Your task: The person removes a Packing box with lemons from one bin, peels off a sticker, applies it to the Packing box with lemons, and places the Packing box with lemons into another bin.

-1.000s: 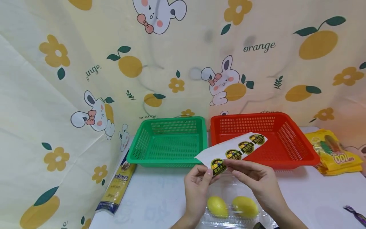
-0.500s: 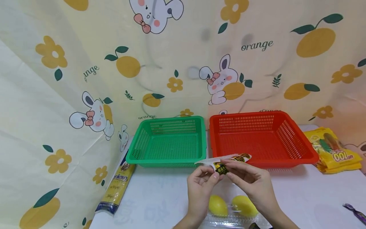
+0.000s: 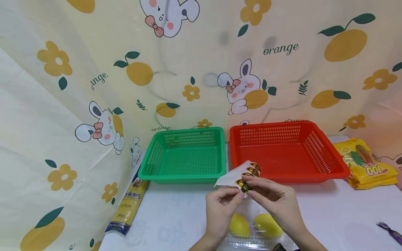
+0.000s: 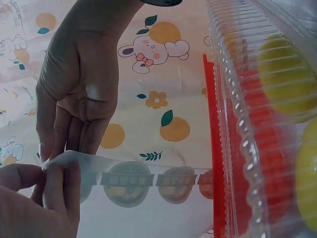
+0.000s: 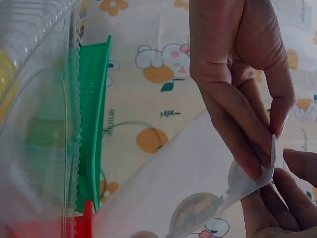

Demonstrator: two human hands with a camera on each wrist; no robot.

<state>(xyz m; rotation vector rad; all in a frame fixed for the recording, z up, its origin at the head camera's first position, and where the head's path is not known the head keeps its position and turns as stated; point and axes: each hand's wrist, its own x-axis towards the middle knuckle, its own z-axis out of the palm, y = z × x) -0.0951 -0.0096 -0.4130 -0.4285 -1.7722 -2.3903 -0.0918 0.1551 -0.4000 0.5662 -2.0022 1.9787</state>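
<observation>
Both hands meet over a sheet of round fruit-label stickers [image 3: 233, 177] on white backing, which curves up from the fingers. My left hand [image 3: 222, 210] pinches its near edge between thumb and fingers. With thumb and fingertips, my right hand [image 3: 279, 202] pinches the same corner, at the nearest black-and-yellow sticker [image 3: 242, 187]. In the right wrist view, that edge of the sheet [image 5: 163, 183] is bent up at the fingertips. Below the hands stands a clear plastic clamshell box [image 3: 248, 241] with two lemons [image 3: 240, 225] in it, partly covered by the hands.
A green basket [image 3: 222, 153] and a red basket [image 3: 337, 167] stand side by side at the back. A pasta packet [image 3: 128, 205] lies at the left. Yellow snack bags [image 3: 370, 167] are at the far right, a purple wrapped stick [image 3: 390, 233] nearer.
The sheet tips down flat, then swings up again, its far end now further left. The hands draw closer together on its corner, keeping their grip.
</observation>
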